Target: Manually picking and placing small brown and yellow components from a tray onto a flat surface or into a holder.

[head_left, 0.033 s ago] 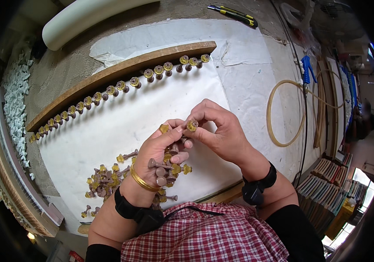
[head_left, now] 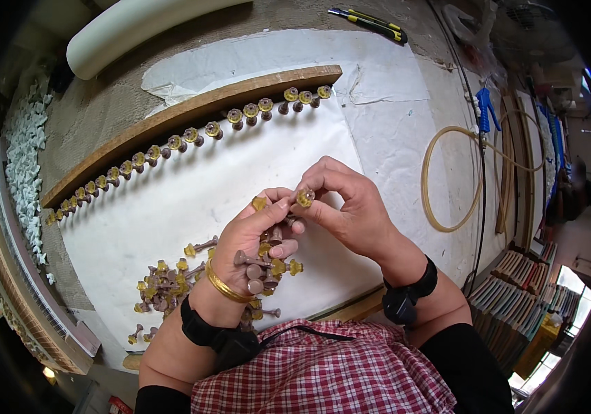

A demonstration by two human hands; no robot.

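My right hand [head_left: 354,210] pinches one small mauve stemmed piece [head_left: 305,197] by thumb and fingertips, its yellow petal-edged head turned up. My left hand [head_left: 244,231] meets it at the fingertips and is curled round several more such stemmed pieces [head_left: 275,234]; another yellow head [head_left: 259,203] pokes out between thumb and fingers. Below the left palm, more pieces with flat round feet [head_left: 255,270] bunch against the wrist. A loose heap of the same pieces [head_left: 164,286] lies on the white sheet [head_left: 157,221] to the left of my left forearm.
A wooden strip [head_left: 192,114] crosses the far side, with a row of stemmed pieces [head_left: 154,153] standing along it. Beyond lie a white roll [head_left: 137,34] and a utility knife [head_left: 371,25]. A coiled hose [head_left: 428,183] with a blue air gun [head_left: 487,110] is on the right.
The piece in my right fingertips has turned very slightly. Both hands otherwise keep their places.
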